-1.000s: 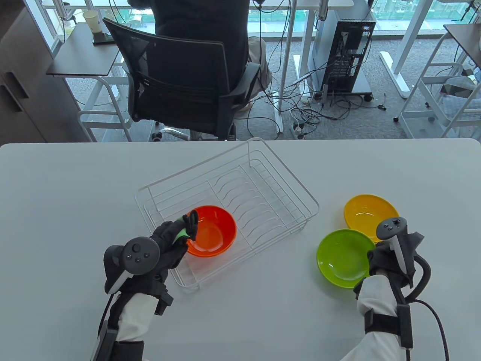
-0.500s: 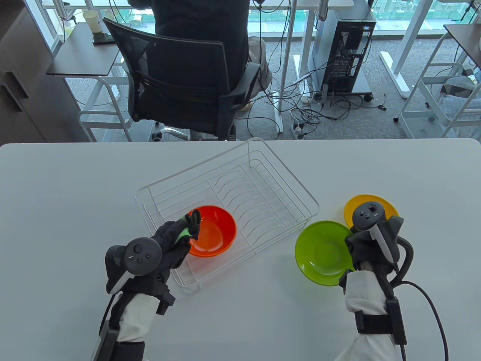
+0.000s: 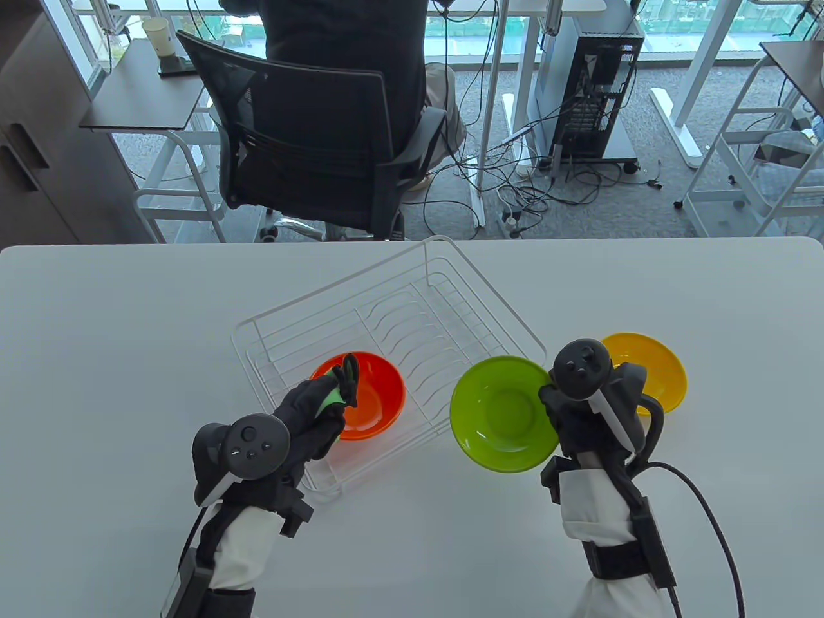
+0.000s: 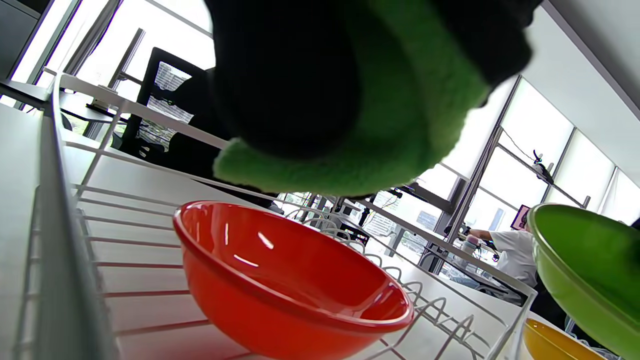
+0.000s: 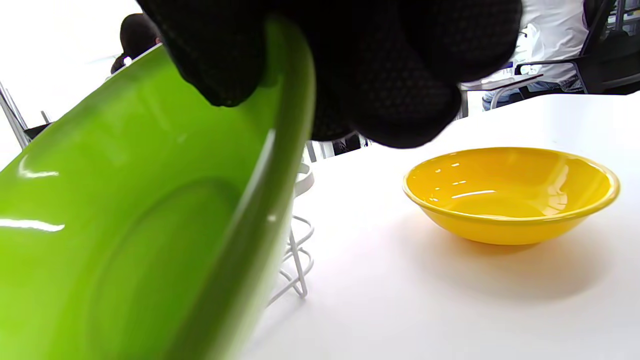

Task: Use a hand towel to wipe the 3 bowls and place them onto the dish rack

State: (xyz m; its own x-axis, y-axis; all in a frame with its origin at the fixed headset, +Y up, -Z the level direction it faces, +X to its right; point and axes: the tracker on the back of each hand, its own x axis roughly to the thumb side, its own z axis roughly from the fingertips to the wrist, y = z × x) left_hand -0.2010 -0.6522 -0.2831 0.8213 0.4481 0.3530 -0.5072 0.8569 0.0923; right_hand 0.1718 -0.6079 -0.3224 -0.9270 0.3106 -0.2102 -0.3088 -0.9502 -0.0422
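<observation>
Three glossy bowls: red bowl (image 3: 364,394) inside the rack (image 3: 412,322), green bowl (image 3: 502,415) pinched by right hand (image 3: 579,412) fingers beside it, yellow bowl (image 3: 650,370) farther right. Left hand (image 3: 309,418) fingers grip one green towel (image 3: 331,394).

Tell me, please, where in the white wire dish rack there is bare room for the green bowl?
The slotted half of the white wire dish rack, beyond the glossy red bowl, is bare. The near-left corner is crowded by that bowl and the left hand.
</observation>
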